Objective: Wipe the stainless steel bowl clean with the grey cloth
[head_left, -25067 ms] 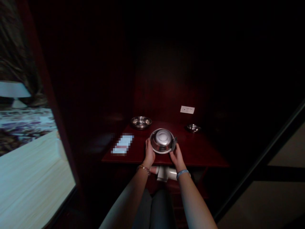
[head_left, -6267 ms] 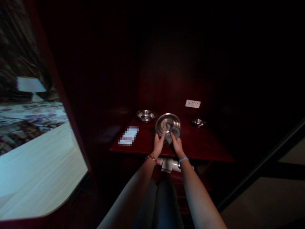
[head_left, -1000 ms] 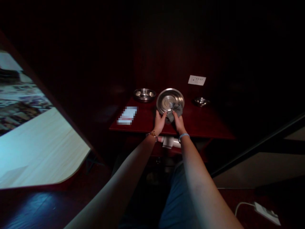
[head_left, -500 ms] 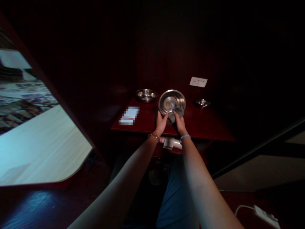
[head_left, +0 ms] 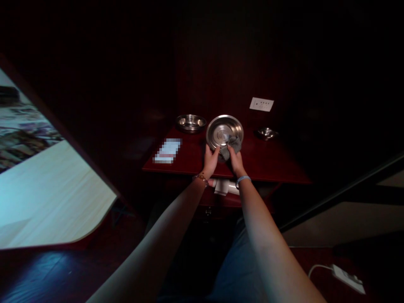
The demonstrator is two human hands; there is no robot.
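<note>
A white wall socket point(head_left: 261, 104) overlooks a red desk point(head_left: 186, 160), metal bowl point(head_left: 191, 129) far left, smaller dish point(head_left: 267, 135) far right; a power strip point(head_left: 348, 279) lies near right.

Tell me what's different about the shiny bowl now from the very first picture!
The held bowl got flipped: its bottom showed before, and now its hollow inside does. The grey cloth went from the right rim to the lower-right part of the inside. The left hand and right hand moved closer together. The wide bowl and small bowl stayed on the table.
</note>
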